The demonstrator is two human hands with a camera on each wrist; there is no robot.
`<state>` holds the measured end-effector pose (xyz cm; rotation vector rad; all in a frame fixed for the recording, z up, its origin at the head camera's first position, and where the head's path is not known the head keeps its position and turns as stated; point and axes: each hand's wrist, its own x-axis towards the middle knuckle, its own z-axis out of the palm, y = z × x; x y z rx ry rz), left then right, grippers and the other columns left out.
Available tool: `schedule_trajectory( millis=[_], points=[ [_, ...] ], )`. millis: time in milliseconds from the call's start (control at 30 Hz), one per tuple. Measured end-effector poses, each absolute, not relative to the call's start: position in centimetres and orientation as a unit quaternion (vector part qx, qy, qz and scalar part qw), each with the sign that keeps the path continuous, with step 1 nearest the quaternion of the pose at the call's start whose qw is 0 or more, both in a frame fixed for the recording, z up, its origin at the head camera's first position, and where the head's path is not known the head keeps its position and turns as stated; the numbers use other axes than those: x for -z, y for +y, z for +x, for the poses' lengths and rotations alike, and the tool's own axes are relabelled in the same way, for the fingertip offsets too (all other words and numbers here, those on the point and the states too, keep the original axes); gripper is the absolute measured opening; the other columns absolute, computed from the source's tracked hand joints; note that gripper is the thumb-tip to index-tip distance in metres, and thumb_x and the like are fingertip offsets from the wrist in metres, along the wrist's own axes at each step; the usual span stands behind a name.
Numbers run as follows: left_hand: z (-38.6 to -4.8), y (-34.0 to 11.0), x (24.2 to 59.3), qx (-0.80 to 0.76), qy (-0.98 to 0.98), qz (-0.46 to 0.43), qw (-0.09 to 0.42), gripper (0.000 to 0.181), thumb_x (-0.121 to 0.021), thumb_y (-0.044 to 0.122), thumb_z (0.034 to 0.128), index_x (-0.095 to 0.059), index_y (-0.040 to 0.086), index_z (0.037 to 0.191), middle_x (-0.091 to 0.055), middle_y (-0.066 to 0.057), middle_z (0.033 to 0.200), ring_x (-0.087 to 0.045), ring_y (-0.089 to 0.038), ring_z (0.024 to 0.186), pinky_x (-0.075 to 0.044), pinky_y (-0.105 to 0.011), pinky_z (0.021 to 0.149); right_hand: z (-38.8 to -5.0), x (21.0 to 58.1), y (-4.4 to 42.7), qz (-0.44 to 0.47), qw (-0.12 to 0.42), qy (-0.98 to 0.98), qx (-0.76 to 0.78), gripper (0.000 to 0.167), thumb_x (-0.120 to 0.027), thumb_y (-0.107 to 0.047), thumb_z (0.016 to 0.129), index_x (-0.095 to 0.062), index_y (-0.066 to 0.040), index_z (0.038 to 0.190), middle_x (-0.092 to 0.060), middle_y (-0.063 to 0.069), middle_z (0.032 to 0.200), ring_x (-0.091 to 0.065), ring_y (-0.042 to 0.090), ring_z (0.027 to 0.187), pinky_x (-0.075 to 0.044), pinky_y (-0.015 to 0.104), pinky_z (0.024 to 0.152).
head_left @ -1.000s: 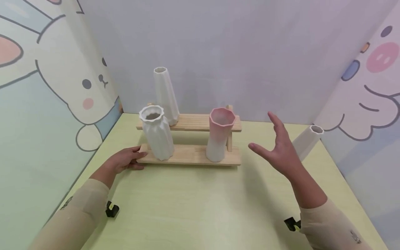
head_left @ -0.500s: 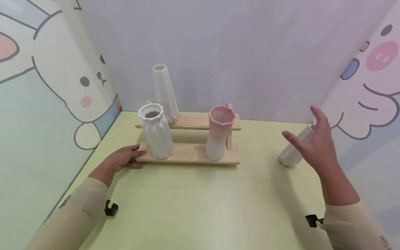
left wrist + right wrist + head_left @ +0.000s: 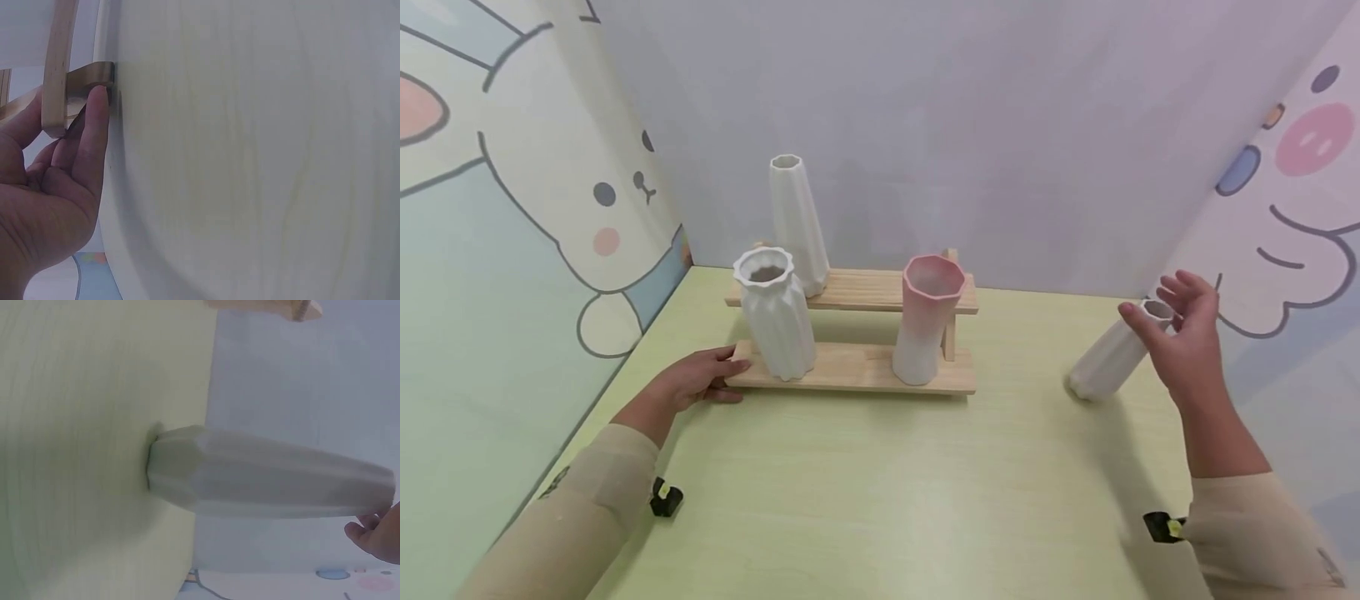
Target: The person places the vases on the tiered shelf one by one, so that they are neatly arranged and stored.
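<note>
My left hand [image 3: 696, 382] holds the left end of the lower board of a two-tier wooden shelf [image 3: 853, 368]. In the left wrist view its thumb is above the board [image 3: 55, 94] and the fingers are beneath. At the right, my right hand [image 3: 1191, 346] is at the mouth of a tall white vase [image 3: 1108, 360] standing on the table. Thumb and fingers spread on either side of the rim; firm contact cannot be made out. In the right wrist view the vase [image 3: 275, 478] shows whole, with part of the hand [image 3: 378, 537] beside its rim.
A white ribbed vase [image 3: 781, 329] and a pink-and-white vase [image 3: 922, 329] stand on the lower board. Another tall white vase [image 3: 799, 225] is on the upper board, at the left. Printed cartoon walls enclose the light green table [image 3: 880, 492].
My right hand has moved right, away from the shelf, to the standing white vase, and its fingers have come in around the mouth. The left hand stays on the shelf.
</note>
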<state>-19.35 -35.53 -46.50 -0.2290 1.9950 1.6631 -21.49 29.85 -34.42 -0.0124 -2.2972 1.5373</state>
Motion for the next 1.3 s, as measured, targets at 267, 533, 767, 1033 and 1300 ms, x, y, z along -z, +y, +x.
schedule_trajectory(
  millis=[267, 533, 767, 1033, 1300],
  points=[
    [-19.4, -35.5, 46.5, -0.614, 0.74, -0.084, 0.262, 0.093, -0.062, 0.036, 0.0976, 0.004, 0.008, 0.157, -0.012, -0.027, 0.16, -0.071, -0.022, 0.091, -0.059, -0.034, 0.087, -23.7, 36.8, 30.3, -0.033, 0.173, -0.724, -0.666, 0.054, -0.078, -0.013, 0.085, -0.047, -0.019, 0.129, -0.064, -0.012, 0.115, -0.056, 0.003, 0.085, -0.047, 0.007, 0.061],
    [-19.4, -35.4, 46.5, -0.616, 0.74, -0.089, 0.256, 0.094, -0.063, 0.037, 0.0967, 0.003, 0.008, 0.158, -0.018, -0.028, 0.159, -0.07, -0.025, 0.1, -0.059, -0.036, 0.088, -24.7, 38.1, 30.8, -0.053, 0.197, -0.693, -0.692, 0.027, -0.076, -0.015, 0.086, -0.058, -0.009, 0.106, -0.075, -0.004, 0.081, -0.07, 0.008, 0.079, -0.053, 0.011, 0.068],
    [-19.3, -35.3, 46.3, -0.616, 0.739, -0.089, 0.259, 0.093, -0.061, 0.035, 0.0981, 0.005, 0.007, 0.157, -0.017, -0.028, 0.159, -0.069, -0.024, 0.102, -0.058, -0.036, 0.09, -25.5, 39.1, 30.4, -0.058, 0.244, -0.661, -0.708, 0.022, -0.074, -0.01, 0.086, -0.059, -0.008, 0.102, -0.068, 0.003, 0.081, -0.069, 0.012, 0.067, -0.056, 0.015, 0.066],
    [-19.1, -35.4, 45.8, -0.607, 0.747, -0.083, 0.258, 0.094, -0.06, 0.037, 0.0982, 0.006, 0.006, 0.156, -0.008, -0.027, 0.16, -0.069, -0.025, 0.1, -0.058, -0.036, 0.09, -25.9, 39.7, 29.9, -0.047, 0.282, -0.647, -0.707, 0.02, -0.074, -0.009, 0.085, -0.059, -0.009, 0.099, -0.067, 0.002, 0.079, -0.067, 0.009, 0.062, -0.056, 0.016, 0.065],
    [-19.2, -35.1, 46.1, -0.611, 0.743, -0.086, 0.261, 0.092, -0.06, 0.036, 0.0987, 0.005, 0.007, 0.157, -0.018, -0.028, 0.158, -0.069, -0.024, 0.102, -0.058, -0.036, 0.091, -26.0, 40.1, 30.1, -0.035, 0.308, -0.651, -0.693, 0.019, -0.074, -0.009, 0.085, -0.06, -0.009, 0.098, -0.068, 0.001, 0.075, -0.067, 0.009, 0.06, -0.056, 0.016, 0.063]
  ],
)
